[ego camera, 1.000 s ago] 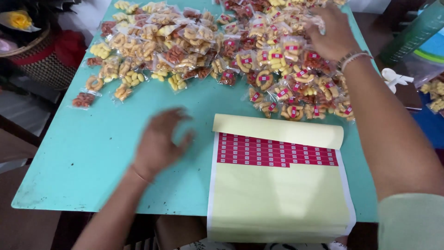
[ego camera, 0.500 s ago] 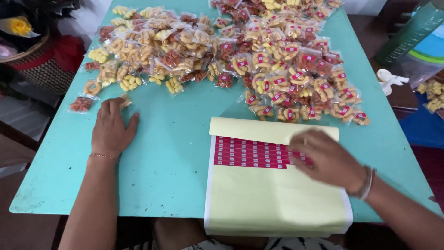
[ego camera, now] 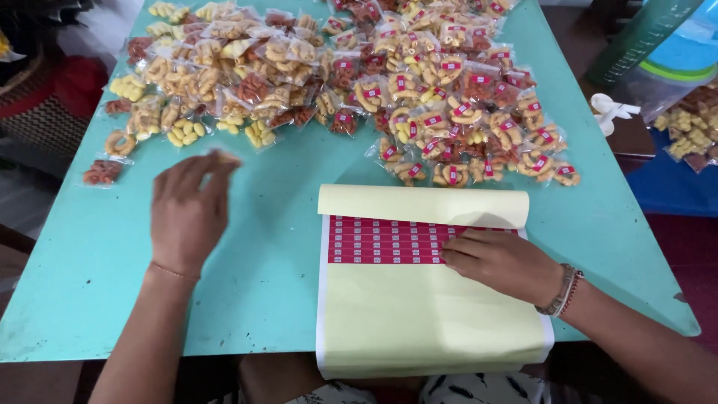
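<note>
Stickers (ego camera: 389,241) under my right hand (ego camera: 502,263), fingertips pinching at 1, might tear. Left hand (ego camera: 187,209) blurred, grip on snack packet (ego camera: 224,158) unclear, might slip.

- The right hand (ego camera: 502,263) is laid on the sticker sheet (ego camera: 430,314), its fingertips (ego camera: 451,253) pressed on the right end of the red sticker rows (ego camera: 385,241); whether a sticker is pinched cannot be told.
- The sheet's yellow backing flap (ego camera: 422,204) is folded back just beyond that grip.
- The left hand (ego camera: 187,213) is seen blurred over the turquoise bench (ego camera: 97,262), well apart from the sheet, and a small packet (ego camera: 226,158) is seen at its fingertips.
- A heap of clear snack packets (ego camera: 336,82) is spread beyond both hands; those nearer the right hand carry red labels.
- A lone packet (ego camera: 102,173) lies left of the left hand.
</note>
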